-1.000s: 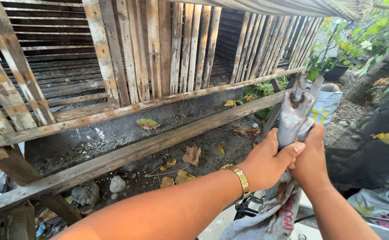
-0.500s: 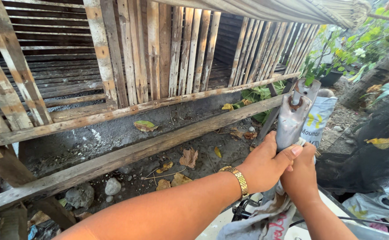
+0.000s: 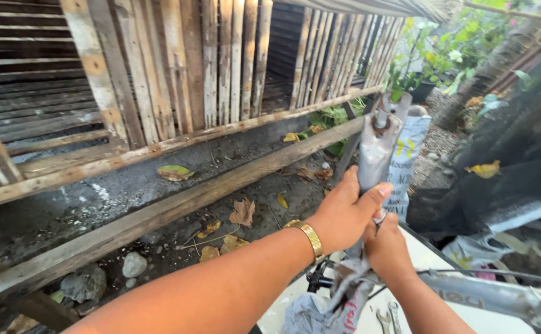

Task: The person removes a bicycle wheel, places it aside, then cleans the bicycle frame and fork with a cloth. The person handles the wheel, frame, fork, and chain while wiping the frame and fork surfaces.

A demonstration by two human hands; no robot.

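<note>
At the far left I see the weathered slatted wooden pen [image 3: 159,68] with its long grey horizontal rail [image 3: 159,213], dry brown leaves [image 3: 241,212] scattered on the dirt below it. Moving right, my left hand [image 3: 345,213], a gold bracelet [image 3: 310,238] at its wrist, is wrapped tight around the upright, grey, rag-covered metal post [image 3: 377,145], thumb pressed across its front. Just below and right, my right hand [image 3: 387,247] is closed around the lower part of that same post, touching the left, above the grey metal bicycle frame [image 3: 493,294] and small wrenches [image 3: 389,318].
</note>
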